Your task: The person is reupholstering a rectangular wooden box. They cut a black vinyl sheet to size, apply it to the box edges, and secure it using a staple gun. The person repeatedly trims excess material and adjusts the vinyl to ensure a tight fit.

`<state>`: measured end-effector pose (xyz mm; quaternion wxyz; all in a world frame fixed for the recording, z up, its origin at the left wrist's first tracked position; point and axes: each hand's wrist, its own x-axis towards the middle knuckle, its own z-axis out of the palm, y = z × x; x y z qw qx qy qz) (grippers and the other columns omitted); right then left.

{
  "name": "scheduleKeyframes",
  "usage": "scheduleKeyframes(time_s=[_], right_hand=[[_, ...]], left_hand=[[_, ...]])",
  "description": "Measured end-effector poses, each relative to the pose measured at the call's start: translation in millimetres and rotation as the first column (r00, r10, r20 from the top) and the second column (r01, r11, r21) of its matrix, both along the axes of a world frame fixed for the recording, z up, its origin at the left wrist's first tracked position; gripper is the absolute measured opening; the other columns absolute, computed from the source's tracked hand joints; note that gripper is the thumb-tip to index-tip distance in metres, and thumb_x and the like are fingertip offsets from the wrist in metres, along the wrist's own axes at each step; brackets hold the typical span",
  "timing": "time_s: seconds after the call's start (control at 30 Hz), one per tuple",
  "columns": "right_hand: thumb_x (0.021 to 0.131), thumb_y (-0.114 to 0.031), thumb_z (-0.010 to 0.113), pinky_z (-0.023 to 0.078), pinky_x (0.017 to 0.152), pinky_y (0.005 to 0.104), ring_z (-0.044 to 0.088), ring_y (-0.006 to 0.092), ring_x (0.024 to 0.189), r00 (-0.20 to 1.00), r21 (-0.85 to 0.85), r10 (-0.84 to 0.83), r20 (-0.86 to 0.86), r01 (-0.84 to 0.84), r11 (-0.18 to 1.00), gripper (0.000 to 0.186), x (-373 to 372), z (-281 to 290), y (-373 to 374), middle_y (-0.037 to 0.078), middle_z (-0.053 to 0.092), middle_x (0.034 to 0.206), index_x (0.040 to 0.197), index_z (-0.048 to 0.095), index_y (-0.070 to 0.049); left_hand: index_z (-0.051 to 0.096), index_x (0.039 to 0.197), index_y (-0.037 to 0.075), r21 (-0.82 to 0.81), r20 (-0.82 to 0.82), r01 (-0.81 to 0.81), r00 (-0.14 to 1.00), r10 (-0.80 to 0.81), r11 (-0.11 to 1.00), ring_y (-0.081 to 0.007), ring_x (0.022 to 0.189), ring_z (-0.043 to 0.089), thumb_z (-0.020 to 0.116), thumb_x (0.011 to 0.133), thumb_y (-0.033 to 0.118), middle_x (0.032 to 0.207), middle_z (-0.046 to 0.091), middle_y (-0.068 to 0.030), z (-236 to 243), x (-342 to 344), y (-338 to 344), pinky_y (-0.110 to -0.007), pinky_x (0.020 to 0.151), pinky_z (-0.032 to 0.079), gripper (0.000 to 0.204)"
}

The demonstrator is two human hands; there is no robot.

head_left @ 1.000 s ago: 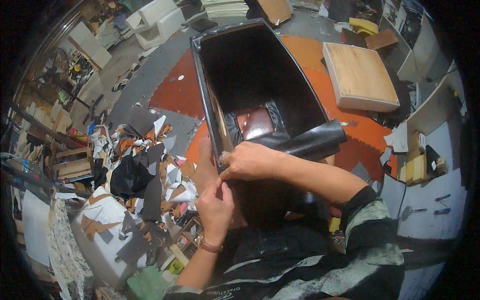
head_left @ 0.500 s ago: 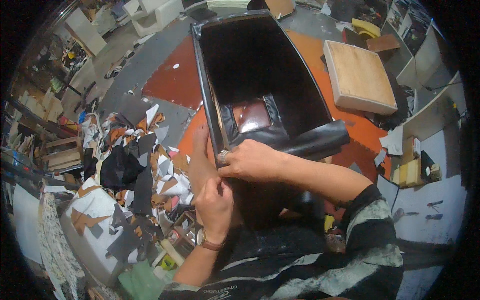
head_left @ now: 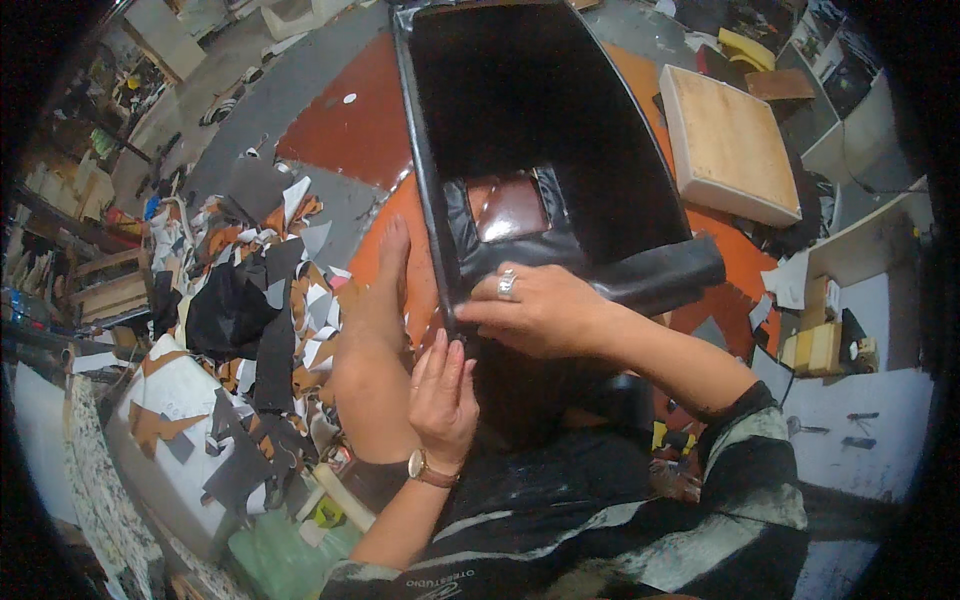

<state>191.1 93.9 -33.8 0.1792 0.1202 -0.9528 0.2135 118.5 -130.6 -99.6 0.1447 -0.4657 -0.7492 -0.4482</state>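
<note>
A long panel covered in black leather (head_left: 425, 150) stretches away from my lap, its near end by my hands. Near that end, strips of black leather border a rectangular opening (head_left: 508, 207) with shiny brown-red showing through. My right hand (head_left: 545, 310), with a silver ring, is bent over the panel's near left corner, fingers pinched on the leather edge. Just below it, my left hand (head_left: 445, 400), with a watch (head_left: 418, 464) on the wrist, holds its fingers straight against the same edge. A loose black leather flap (head_left: 660, 275) curls out to the right.
My bare leg (head_left: 375, 340) lies left of the panel. Beyond it spreads a heap of leather and cloth scraps (head_left: 310, 330). A wood-topped padded block (head_left: 735, 145) sits on orange flooring at right. Near it stands a white shelf (head_left: 850, 420) with small tools.
The panel sits higher in view. My left fingers, curled before, have straightened up against the edge. My right hand has shifted slightly right and up, still at the corner.
</note>
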Motion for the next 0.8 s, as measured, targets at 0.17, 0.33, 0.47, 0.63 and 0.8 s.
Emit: scheduleKeyframes(time_s=[0.17, 0.33, 0.47, 0.63, 0.8], right_hand=[[0.086, -0.024, 0.074, 0.052, 0.088, 0.0420, 0.065, 0.0279, 0.101, 0.958, 0.107, -0.235, -0.166, 0.255, 0.961, 0.026, 4, 15, -17, 0.006, 0.069, 0.117, 0.111, 0.076, -0.020], [0.086, -0.025, 0.068, 0.050, 0.091, 0.0437, 0.064, 0.0263, 0.102, 0.960, 0.119, -0.218, -0.175, 0.241, 0.963, 0.028, 16, 4, -39, 0.005, 0.068, 0.118, 0.112, 0.078, -0.022], [0.086, -0.026, 0.070, 0.050, 0.092, 0.0458, 0.063, 0.0274, 0.105, 0.942, 0.138, -0.272, -0.195, 0.301, 0.944, 0.029, 18, -3, -40, 0.005, 0.068, 0.119, 0.114, 0.079, -0.025], [0.087, -0.024, 0.074, 0.050, 0.096, 0.0482, 0.063, 0.0294, 0.113, 0.957, 0.118, -0.259, -0.129, 0.274, 0.955, 0.028, 22, 3, -36, 0.005, 0.069, 0.128, 0.115, 0.079, -0.025], [0.080, -0.034, 0.089, 0.044, 0.110, 0.0585, 0.060, 0.0396, 0.128, 0.932, 0.100, -0.363, 0.003, 0.361, 0.927, 0.053, 60, 22, -11, 0.013, 0.063, 0.146, 0.129, 0.072, -0.019]], left_hand=[[0.076, 0.127, 0.003, -0.006, -0.012, 0.012, 1.000, -0.012, 1.000, -0.0412, 0.118, 0.072, 0.082, 0.089, -0.002, 0.134, 0.072, -0.0249, -1, -3, -3, -0.047, 0.101, 0.059, 0.039], [0.077, 0.125, 0.002, 0.025, -0.019, 0.053, 0.998, -0.053, 0.998, -0.0408, 0.118, 0.072, 0.082, 0.088, -0.003, 0.134, 0.071, -0.0253, -3, -7, -1, -0.046, 0.100, 0.059, 0.038], [0.077, 0.123, 0.002, 0.027, 0.008, 0.046, 0.999, -0.046, 0.999, -0.0401, 0.118, 0.073, 0.082, 0.088, -0.004, 0.134, 0.072, -0.0250, -1, -6, 0, -0.045, 0.100, 0.060, 0.036], [0.079, 0.121, 0.003, 0.052, 0.014, 0.032, 0.999, -0.032, 0.998, -0.0385, 0.115, 0.075, 0.084, 0.087, -0.003, 0.132, 0.073, -0.0250, -2, -4, 0, -0.042, 0.096, 0.062, 0.035], [0.080, 0.116, 0.003, 0.080, 0.018, 0.009, 1.000, -0.011, 0.997, -0.0353, 0.107, 0.078, 0.087, 0.085, -0.002, 0.127, 0.076, -0.0237, -4, -3, -2, -0.040, 0.092, 0.064, 0.033]])
